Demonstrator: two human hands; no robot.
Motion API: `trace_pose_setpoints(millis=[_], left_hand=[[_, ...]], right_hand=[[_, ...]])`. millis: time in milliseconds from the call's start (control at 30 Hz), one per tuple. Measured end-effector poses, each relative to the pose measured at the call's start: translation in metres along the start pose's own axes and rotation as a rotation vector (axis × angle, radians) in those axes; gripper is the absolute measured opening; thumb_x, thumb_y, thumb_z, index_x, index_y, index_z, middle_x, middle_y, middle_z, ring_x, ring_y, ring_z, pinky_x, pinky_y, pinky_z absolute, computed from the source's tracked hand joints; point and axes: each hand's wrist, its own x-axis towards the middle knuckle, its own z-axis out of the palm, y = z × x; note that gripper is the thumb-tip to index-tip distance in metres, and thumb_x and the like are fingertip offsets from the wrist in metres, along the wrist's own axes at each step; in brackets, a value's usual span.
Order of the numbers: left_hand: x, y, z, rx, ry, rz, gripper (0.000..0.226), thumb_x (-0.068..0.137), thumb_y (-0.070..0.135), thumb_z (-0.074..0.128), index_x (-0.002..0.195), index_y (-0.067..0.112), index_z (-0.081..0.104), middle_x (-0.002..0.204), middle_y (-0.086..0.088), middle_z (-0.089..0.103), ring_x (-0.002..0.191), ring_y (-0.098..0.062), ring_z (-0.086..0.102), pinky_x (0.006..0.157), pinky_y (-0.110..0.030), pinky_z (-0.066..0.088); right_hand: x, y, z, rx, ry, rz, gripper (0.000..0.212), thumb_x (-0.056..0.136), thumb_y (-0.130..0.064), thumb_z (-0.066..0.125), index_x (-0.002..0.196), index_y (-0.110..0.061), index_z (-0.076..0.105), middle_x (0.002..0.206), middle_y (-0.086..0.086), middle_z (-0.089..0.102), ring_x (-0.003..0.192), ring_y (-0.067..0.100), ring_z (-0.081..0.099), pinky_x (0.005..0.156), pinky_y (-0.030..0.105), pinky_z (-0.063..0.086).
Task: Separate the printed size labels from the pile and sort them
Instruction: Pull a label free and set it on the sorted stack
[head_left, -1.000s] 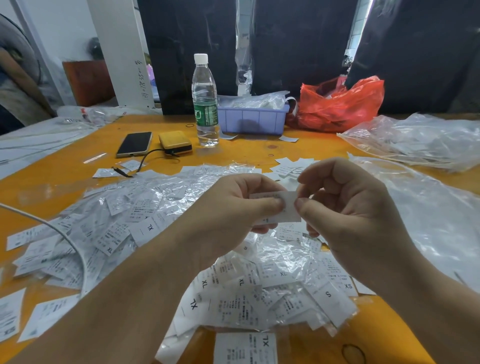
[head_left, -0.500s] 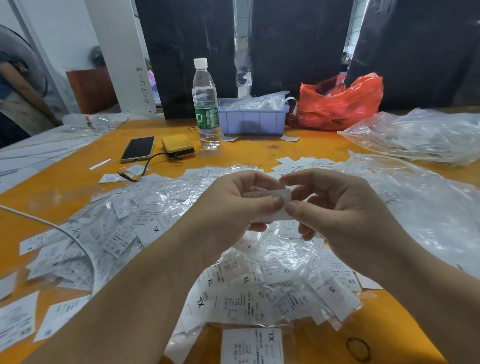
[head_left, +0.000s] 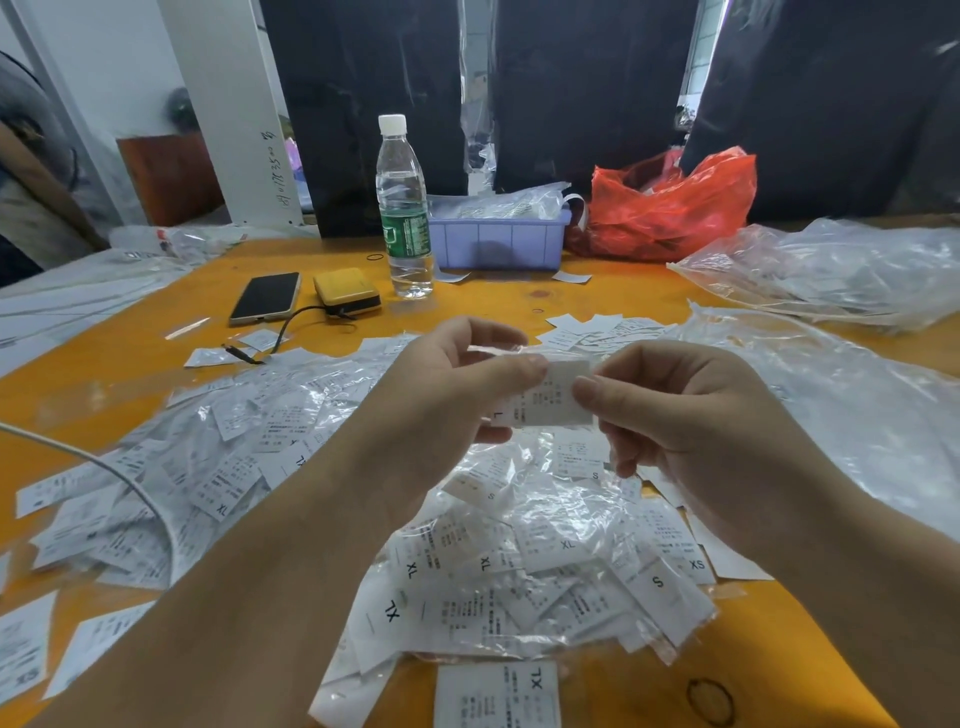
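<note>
A wide pile of white printed size labels in clear sleeves (head_left: 519, 561) covers the orange table (head_left: 104, 374), with XL, S and XS prints showing. Above the pile, my left hand (head_left: 457, 395) and my right hand (head_left: 691, 431) both pinch one white label (head_left: 550, 400) between thumb and fingers, left hand on its left edge, right hand on its right edge. The label shows small print and an L. A separate XL label (head_left: 498, 696) lies at the table's near edge. Loose labels (head_left: 587, 327) lie beyond my hands.
At the back stand a water bottle (head_left: 404, 208), a lilac bin (head_left: 498, 239) and a red bag (head_left: 670, 208). A phone (head_left: 266, 297) and yellow case (head_left: 347, 289) lie left. Clear plastic bags (head_left: 831, 270) spread right. A white cable (head_left: 104, 462) crosses the left.
My hands have pulled slightly apart, and more of the held label now shows between them, with its print facing me.
</note>
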Motion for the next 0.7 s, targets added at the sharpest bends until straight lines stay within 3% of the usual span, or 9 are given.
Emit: trace_pose_setpoints(millis=[100,167,300,367,433,533,633,700], left_hand=[[0.0,0.002,-0.001,-0.05,-0.001,0.006,0.007,0.077,0.021,0.074,0.081,0.025,0.069,0.075,0.001,0.068,0.079,-0.019,0.065,0.06,-0.023,0.052],[0.0,0.002,-0.002,-0.035,-0.021,0.026,0.014,0.081,0.016,0.072,0.072,0.026,0.07,0.074,0.003,0.069,0.079,-0.017,0.064,0.059,-0.021,0.051],[0.0,0.003,-0.003,0.072,0.006,0.047,0.012,0.084,0.014,0.073,0.082,0.024,0.067,0.073,0.003,0.071,0.076,-0.02,0.064,0.058,-0.023,0.052],[0.001,0.001,-0.007,0.238,0.061,0.089,0.015,0.088,0.014,0.068,0.093,0.026,0.062,0.078,-0.001,0.072,0.076,-0.024,0.064,0.061,-0.033,0.053],[0.003,-0.002,-0.013,0.486,0.11,0.117,0.02,0.087,0.017,0.066,0.096,0.033,0.058,0.08,-0.001,0.07,0.07,-0.019,0.062,0.056,-0.032,0.05],[0.004,-0.007,-0.019,0.723,0.153,-0.04,0.02,0.084,0.022,0.063,0.092,0.038,0.054,0.083,0.005,0.063,0.061,-0.012,0.059,0.047,-0.027,0.044],[0.003,-0.01,-0.018,0.927,0.171,-0.172,0.025,0.08,0.023,0.062,0.101,0.037,0.055,0.093,0.01,0.06,0.077,-0.012,0.063,0.061,-0.029,0.052],[0.003,-0.011,-0.017,1.023,0.208,-0.154,0.038,0.078,0.023,0.066,0.113,0.034,0.055,0.103,0.009,0.054,0.094,-0.016,0.058,0.074,-0.034,0.053]], right_hand=[[0.002,0.001,-0.001,0.066,0.015,0.035,0.015,0.058,-0.024,0.078,0.058,-0.015,0.066,0.048,0.003,0.049,0.042,0.013,0.041,0.045,0.025,0.04],[0.004,0.003,-0.003,0.095,0.026,0.056,0.019,0.056,-0.024,0.08,0.058,-0.014,0.064,0.048,0.004,0.047,0.042,0.014,0.039,0.045,0.025,0.038],[0.005,0.003,-0.004,0.049,0.029,0.073,0.012,0.067,-0.021,0.077,0.062,-0.016,0.068,0.051,0.002,0.051,0.043,0.013,0.043,0.045,0.026,0.041],[0.004,0.003,-0.005,-0.111,0.065,0.016,0.011,0.08,-0.016,0.074,0.07,-0.015,0.07,0.056,0.001,0.058,0.046,0.013,0.051,0.046,0.027,0.047],[0.004,0.003,-0.006,-0.44,0.101,-0.092,0.009,0.085,-0.018,0.068,0.077,-0.019,0.071,0.061,-0.004,0.065,0.051,0.012,0.058,0.051,0.027,0.052],[0.003,0.006,-0.005,-0.706,0.072,-0.113,0.023,0.09,-0.011,0.059,0.082,-0.029,0.072,0.073,-0.014,0.07,0.058,0.014,0.065,0.055,0.026,0.054],[0.004,0.014,-0.006,-0.823,0.049,-0.081,0.03,0.093,-0.006,0.053,0.093,-0.029,0.073,0.099,-0.011,0.069,0.056,0.01,0.061,0.05,0.021,0.048],[0.006,0.019,-0.008,-0.963,0.014,-0.052,0.025,0.094,-0.014,0.055,0.11,-0.029,0.068,0.119,-0.009,0.062,0.09,0.006,0.061,0.071,0.018,0.045]])
